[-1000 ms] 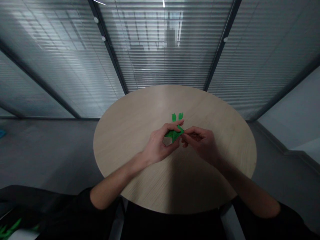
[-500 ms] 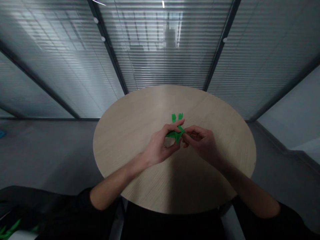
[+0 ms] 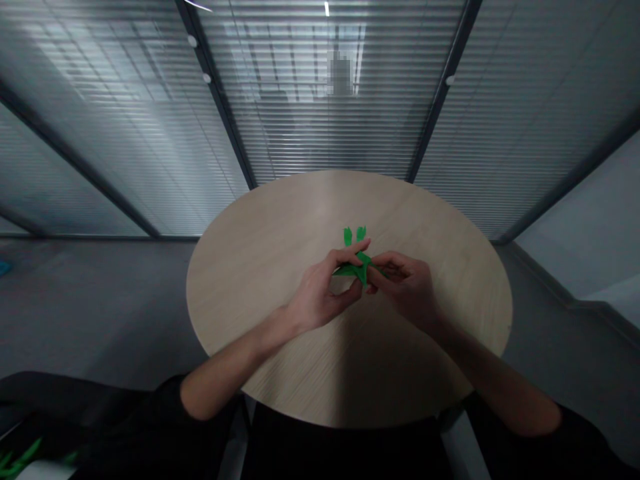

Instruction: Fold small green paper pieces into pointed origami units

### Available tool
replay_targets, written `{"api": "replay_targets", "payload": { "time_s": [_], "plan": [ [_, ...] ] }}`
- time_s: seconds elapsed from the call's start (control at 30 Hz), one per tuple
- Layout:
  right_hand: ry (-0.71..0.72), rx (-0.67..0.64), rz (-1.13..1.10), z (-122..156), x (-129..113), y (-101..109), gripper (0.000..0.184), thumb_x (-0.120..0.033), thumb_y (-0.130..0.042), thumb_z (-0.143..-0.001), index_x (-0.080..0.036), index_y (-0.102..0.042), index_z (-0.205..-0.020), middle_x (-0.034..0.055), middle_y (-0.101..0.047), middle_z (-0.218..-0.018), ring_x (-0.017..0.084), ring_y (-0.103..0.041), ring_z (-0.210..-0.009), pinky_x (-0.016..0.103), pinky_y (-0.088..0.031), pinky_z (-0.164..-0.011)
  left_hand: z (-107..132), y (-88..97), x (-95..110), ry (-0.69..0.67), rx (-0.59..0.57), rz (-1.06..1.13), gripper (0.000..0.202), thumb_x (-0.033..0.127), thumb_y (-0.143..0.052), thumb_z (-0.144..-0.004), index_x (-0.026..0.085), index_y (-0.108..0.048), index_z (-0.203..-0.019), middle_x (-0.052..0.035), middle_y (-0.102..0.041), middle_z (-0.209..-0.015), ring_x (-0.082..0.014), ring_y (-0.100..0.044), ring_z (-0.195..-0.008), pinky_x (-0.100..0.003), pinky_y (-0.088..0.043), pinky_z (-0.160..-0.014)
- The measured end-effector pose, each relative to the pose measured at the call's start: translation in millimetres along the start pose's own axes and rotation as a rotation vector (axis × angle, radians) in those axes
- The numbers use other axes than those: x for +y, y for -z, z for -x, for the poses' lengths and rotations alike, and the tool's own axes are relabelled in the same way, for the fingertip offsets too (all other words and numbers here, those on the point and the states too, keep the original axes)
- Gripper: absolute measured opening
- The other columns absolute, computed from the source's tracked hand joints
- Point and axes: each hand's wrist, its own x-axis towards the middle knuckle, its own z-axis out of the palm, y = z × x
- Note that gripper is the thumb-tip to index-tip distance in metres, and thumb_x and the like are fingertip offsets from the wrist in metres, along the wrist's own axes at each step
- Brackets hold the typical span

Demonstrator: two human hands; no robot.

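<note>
A green, pointed figure [image 3: 362,270] that looks like folded paper is between my two hands over the middle of the round table [image 3: 240,267]. My left hand [image 3: 320,290] grips it from the left, index finger stretched across the top and thumb at the near side. From the right, my right hand [image 3: 410,287] pinches its right side with thumb and fingertips. Two narrow green tabs [image 3: 361,233] with notched ends stick out beyond my left fingers. Whether they join the figure is hidden by my hand.
Glass partitions with blinds [image 3: 325,127] stand behind the table, split by dark frames. At the lower left, green pieces [image 3: 23,460] lie beside a pale object [image 3: 45,471]. A small blue thing [image 3: 4,267] is on the floor at far left.
The green figure has turned slightly and shifted a little to the right between my fingers. Both hands keep hold of it and have barely moved.
</note>
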Motion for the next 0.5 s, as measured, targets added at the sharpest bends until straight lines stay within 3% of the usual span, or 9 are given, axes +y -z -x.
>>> {"api": "replay_targets", "payload": {
  "time_s": [0.13, 0.27, 0.37, 0.5],
  "plan": [
    [0.023, 0.094, 0.034, 0.3, 0.7, -2.3, 0.014, -0.031, -0.079, -0.083, -0.019, -0.073, -0.079, -0.0011, -0.071, -0.061, 0.012, -0.068, -0.049, 0.020, -0.055, -0.046, -3.4, 2.2, 3.1, -0.083, 0.102, -0.158, 0.045, 0.017, -0.079, -0.086, 0.023, -0.053, -0.123, -0.0165, -0.061, -0.143, -0.0293, -0.062, -0.131, -0.049, -0.054, -0.105],
    [0.060, 0.130, 0.064, 2.0, 1.8, -4.0, 0.010, -0.029, -0.078, -0.084, -0.020, -0.075, -0.083, -0.0016, -0.072, -0.062, 0.012, -0.068, -0.049, 0.020, -0.055, -0.047, -4.1, 5.0, 4.5, -0.199, 0.242, -0.460, 0.036, 0.025, -0.082, -0.085, 0.020, -0.060, -0.114, -0.0083, -0.066, -0.108, -0.0225, -0.064, -0.100, -0.038, -0.054, -0.084],
    [0.085, 0.108, 0.071, 2.9, 1.7, -5.0, 0.009, -0.028, -0.078, -0.084, -0.020, -0.076, -0.087, -0.0015, -0.074, -0.065, 0.011, -0.068, -0.050, 0.020, -0.056, -0.048, -2.1, 5.4, 2.6, -0.260, 0.232, -0.557, 0.025, 0.026, -0.075, -0.091, 0.020, -0.061, -0.111, -0.0016, -0.063, -0.086, -0.0179, -0.059, -0.079, -0.034, -0.047, -0.072],
    [0.116, 0.049, 0.100, 3.4, 1.0, -4.1, 0.016, -0.028, -0.077, -0.085, -0.020, -0.077, -0.098, 0.0003, -0.077, -0.074, 0.012, -0.070, -0.055, 0.022, -0.058, -0.053, -1.6, 4.6, -0.7, -0.221, 0.174, -0.478, 0.014, 0.021, -0.067, -0.098, 0.019, -0.062, -0.111, -0.0043, -0.067, -0.091, -0.0173, -0.061, -0.081, -0.032, -0.049, -0.072]
  ]
}}
